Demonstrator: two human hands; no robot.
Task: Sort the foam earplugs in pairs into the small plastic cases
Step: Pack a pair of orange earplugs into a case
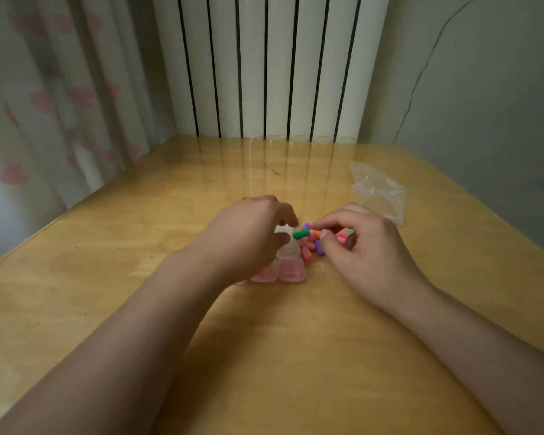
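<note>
A pile of foam earplugs point(308, 250) in pink, purple and orange lies mid-table between my hands. My left hand point(248, 237) grips a small clear plastic case point(285, 238), largely hidden by its fingers. My right hand point(365, 246) pinches one end of a green earplug point(300, 234) between thumb and forefinger, and the plug's other end reaches over the clear case. Two shut cases holding pink earplugs point(291, 270) lie side by side just in front of the pile, the left one partly under my left wrist.
A crumpled clear plastic bag point(379, 191) lies behind my right hand on the glossy wooden table point(139, 277). A white radiator stands against the table's far edge. A curtain hangs along the left side and a wall runs along the right.
</note>
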